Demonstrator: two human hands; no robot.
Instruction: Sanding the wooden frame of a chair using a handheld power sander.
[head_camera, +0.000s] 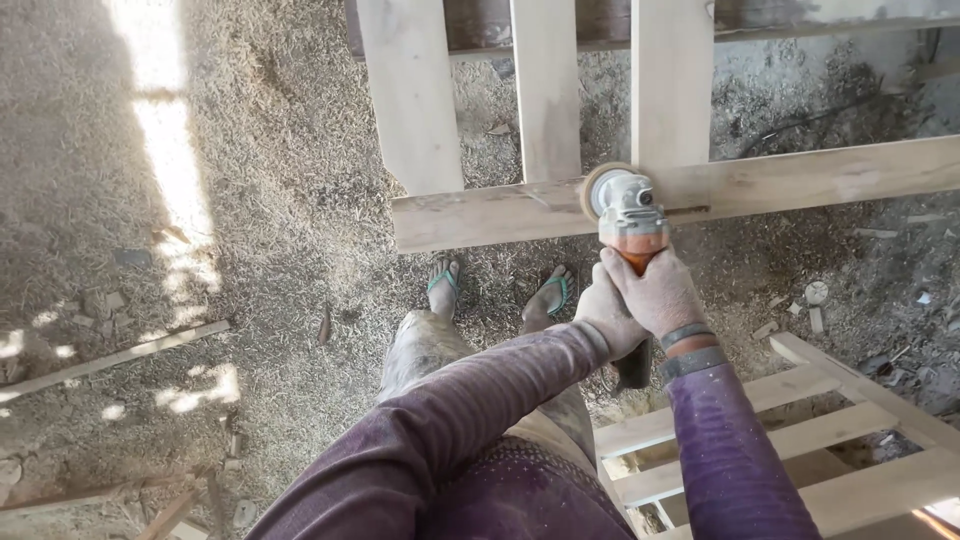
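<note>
An angle grinder (628, 215) with a grey head and orange body is held in both my hands. Its sanding disc (596, 190) rests against the upper edge of a long pale wooden rail (800, 180) of a slatted frame. My right hand (655, 290) wraps the orange body from the front. My left hand (606, 320) grips the rear of the tool just behind it. Both hands are dusty, and purple sleeves cover my arms.
Three upright slats (545, 90) join the rail from above. A second slatted wooden frame (800, 440) lies at lower right. Sawdust and shavings (280, 160) cover the ground. My feet in green sandals (445, 280) stand just under the rail. Thin wood strips (120, 355) lie at left.
</note>
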